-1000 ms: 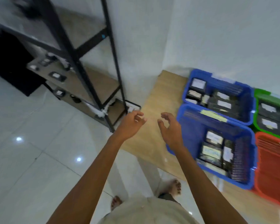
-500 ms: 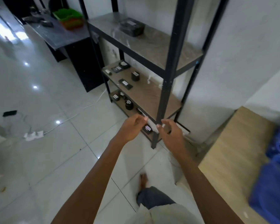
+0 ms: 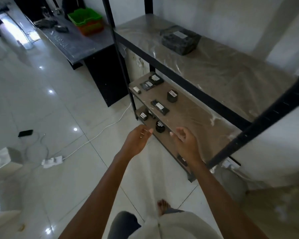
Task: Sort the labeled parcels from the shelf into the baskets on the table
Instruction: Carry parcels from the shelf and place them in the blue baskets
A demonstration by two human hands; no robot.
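1. Black metal-framed shelf with wood-look boards (image 3: 193, 114) fills the view, and the labeled parcels lie on it. A large black wrapped parcel with a white label (image 3: 179, 39) sits on the top board. A stubby upright black parcel (image 3: 172, 96) and a flat black parcel (image 3: 160, 106) are among the small ones on the middle board. A round black parcel (image 3: 160, 126) rests on the lowest board.
2. Both hands carry nothing. The left hand (image 3: 138, 140) and the right hand (image 3: 185, 142) hang in the air before the lower boards, fingers loosely curled, touching no parcel.
3. The step in hand looks like the reach for a fresh parcel, with no pick made yet.
4. The round black parcel appears between the two hands, so it seems the likely target. Taking it calls for lowering one hand, curling the fingers round it and reading its label.
5. The sorting baskets are out of view, so delivery would need a turn away from the shelf.
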